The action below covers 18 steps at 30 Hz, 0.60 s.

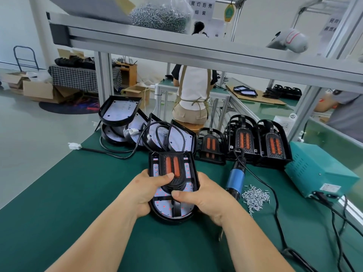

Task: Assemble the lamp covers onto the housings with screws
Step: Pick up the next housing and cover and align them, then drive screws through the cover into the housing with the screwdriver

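A black lamp housing with a white LED board lies on the green table in front of me. A black cover with two orange lenses sits inside it. My left hand grips the housing's left edge, thumb pressing on the cover. My right hand grips the right edge, thumb across the board. A blue electric screwdriver lies to the right beside a pile of loose screws.
Open housings with cables are stacked at the back left, assembled covers at the back right. A teal power box stands at the right with cords trailing forward. A bag of screws rests on the overhead shelf. People work beyond.
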Available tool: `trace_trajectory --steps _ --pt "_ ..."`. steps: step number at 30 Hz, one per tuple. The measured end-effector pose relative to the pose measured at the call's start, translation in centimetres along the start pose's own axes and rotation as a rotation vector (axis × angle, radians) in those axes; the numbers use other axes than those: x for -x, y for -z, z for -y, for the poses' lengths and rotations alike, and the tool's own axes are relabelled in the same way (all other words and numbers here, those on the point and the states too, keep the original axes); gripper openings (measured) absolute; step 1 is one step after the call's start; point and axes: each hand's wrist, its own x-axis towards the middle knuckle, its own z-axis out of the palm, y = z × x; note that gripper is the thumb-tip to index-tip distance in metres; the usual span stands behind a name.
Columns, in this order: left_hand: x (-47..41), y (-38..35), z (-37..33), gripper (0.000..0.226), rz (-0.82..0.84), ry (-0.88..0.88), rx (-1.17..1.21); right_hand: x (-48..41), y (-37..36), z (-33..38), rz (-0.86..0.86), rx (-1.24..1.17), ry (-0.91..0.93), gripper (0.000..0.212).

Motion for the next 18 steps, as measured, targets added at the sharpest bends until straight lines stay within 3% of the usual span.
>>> trace_trajectory --steps 1,4,6,9,13,18 --pt "0.0 0.0 0.0 0.031 -0.001 0.003 -0.018 0.2 0.5 0.6 -0.056 0.154 0.023 0.024" --pt "0.4 -0.4 0.2 0.037 0.020 0.017 -0.099 0.5 4.3 1.5 -0.467 0.408 0.016 0.052" --pt "0.6 -0.8 0.5 0.037 0.035 0.035 -0.134 1.2 7.1 1.4 -0.703 0.471 -0.034 0.050" --pt "0.7 -1.2 0.8 0.032 0.042 0.051 -0.162 1.2 8.7 -0.1 -0.697 0.630 -0.241 0.063" --pt "0.5 -1.0 0.8 0.020 0.070 0.058 -0.206 0.0 7.9 -1.6 -0.649 0.732 -0.322 0.073" --pt "0.5 -1.1 0.8 0.040 0.037 0.096 -0.254 -0.3 7.4 -2.4 -0.656 0.611 -0.344 0.063"
